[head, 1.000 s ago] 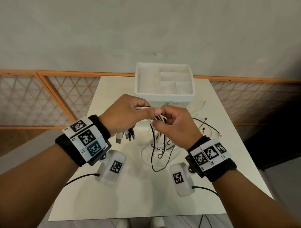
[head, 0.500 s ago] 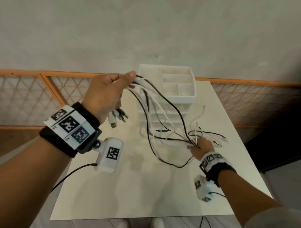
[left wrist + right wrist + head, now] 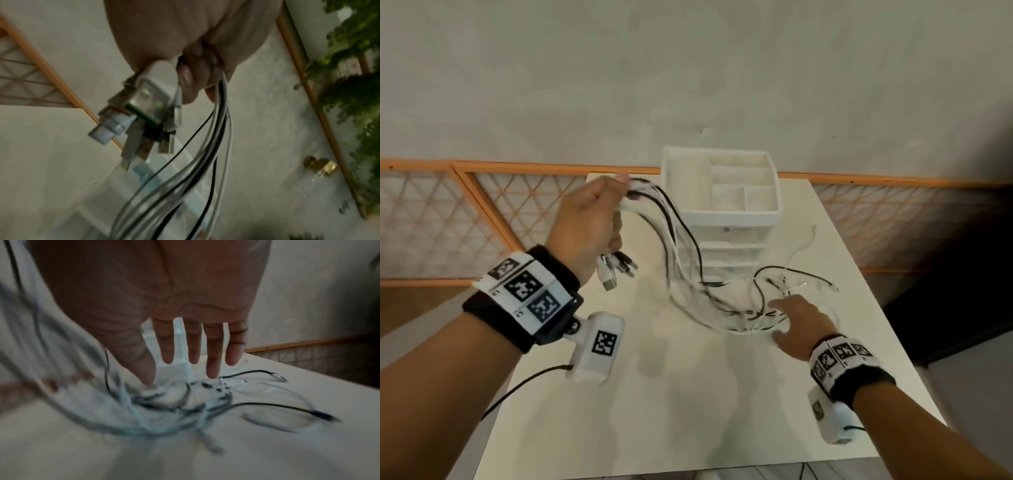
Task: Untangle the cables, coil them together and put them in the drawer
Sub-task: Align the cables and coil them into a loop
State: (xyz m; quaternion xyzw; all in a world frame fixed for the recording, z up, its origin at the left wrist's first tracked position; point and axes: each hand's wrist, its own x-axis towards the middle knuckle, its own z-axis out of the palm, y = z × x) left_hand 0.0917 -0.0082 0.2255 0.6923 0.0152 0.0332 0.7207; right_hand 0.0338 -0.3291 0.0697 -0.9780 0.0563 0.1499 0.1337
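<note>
While left hand (image 3: 585, 226) grips cables (image 3: 688, 274) | right hand (image 3: 799, 325) spread loose | white table (image 3: 688, 411) | grey wall (image 3: 688, 68)

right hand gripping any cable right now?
No: in the right wrist view the right hand is spread with straight fingers above the cables on the table, pinching none.

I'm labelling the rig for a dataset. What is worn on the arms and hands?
Bare forearms, no sleeves or gloves. Each wrist has a black band carrying white plates with square black-and-white markers. A white camera pod, also marked, hangs under each wrist, trailing a thin black cable.
</note>
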